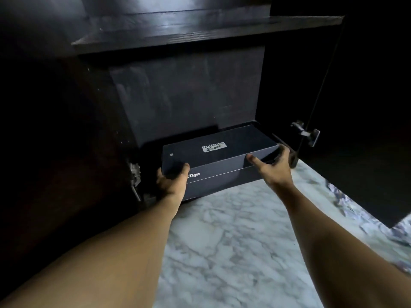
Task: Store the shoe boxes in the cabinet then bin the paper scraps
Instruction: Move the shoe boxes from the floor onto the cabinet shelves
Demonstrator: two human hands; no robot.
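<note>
A dark navy shoe box (219, 162) with a white Tiger logo on its lid lies in the bottom compartment of a dark wooden cabinet (189, 92), its front end sticking out over the floor. My left hand (172, 180) grips the box's near left corner. My right hand (274, 166) holds the right front corner, thumb on the front face and fingers around the side. No paper scraps are in sight.
A dark shelf (206, 34) spans the cabinet above the box. The right cabinet door (367, 107) stands open, with a metal hinge (305, 132) beside my right hand. Another hinge (134, 174) sits at the left. White marble floor (233, 241) lies in front.
</note>
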